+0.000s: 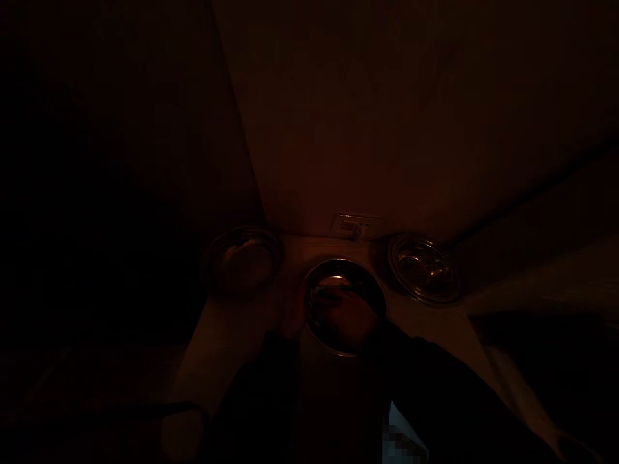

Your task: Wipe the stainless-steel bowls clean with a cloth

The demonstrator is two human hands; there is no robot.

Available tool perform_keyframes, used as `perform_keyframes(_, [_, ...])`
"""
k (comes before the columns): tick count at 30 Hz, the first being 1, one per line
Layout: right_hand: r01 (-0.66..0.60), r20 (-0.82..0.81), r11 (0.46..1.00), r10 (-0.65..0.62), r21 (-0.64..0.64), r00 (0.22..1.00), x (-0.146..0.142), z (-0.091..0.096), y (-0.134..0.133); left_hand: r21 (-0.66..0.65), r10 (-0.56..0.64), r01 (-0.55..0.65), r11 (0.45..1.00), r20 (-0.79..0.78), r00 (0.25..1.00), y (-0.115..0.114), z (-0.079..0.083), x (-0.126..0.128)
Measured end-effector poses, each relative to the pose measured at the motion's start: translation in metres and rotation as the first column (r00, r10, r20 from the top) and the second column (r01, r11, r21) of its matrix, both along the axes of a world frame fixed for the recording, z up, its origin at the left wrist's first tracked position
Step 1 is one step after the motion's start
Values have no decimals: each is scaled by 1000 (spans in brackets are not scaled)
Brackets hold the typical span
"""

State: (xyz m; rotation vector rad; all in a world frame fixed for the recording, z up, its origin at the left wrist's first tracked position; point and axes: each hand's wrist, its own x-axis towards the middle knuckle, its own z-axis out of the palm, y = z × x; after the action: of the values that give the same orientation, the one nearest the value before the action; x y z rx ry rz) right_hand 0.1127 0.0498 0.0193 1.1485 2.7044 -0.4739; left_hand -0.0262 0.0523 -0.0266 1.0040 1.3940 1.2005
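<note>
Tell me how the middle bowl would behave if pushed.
The bowl would probably stay stiff: its round rim glints like metal. That glossy rim may be slippery. With the right hand inside, pressure near one edge could tip it.

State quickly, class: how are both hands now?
Left hand: beside the shiny, round metal bowl; grip cannot be told.
Right hand: inside the bowl; too dark to tell open or closed.

The bowl [333, 280] and right-hand dish [397, 264] leave a slim gap.
</note>
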Motion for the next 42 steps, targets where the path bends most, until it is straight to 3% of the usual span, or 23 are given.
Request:
perform_keyframes(7, [212,61,976,-215,53,975,-13,-3,8,12,33,-33,999,-16,999,1,-6,0])
perform_keyframes(15, [18,-5,999,-18,-31,1000,-5,3,-6,-2,62,-62,998,35,997,1,-8,1])
perform_keyframes(22, [160,13,986,-160,47,987,-11,-3,5,0,79,-79,997,35,996,1,-7,1])
perform_keyframes(30, [97,-25,994,-96,55,995,-8,0,-6,27,93,-94,995,35,995,0,-8,2])
perform_keyframes(36, [178,-49,982,-175,67,983,-13,0,-1,19,85,-86,996,53,995,1,-8,1])
perform_keyframes(42, [0,-77,1000,-2,-20,997,-2,-3,-3,40,77,-79,996,47,996,0,-9,1])
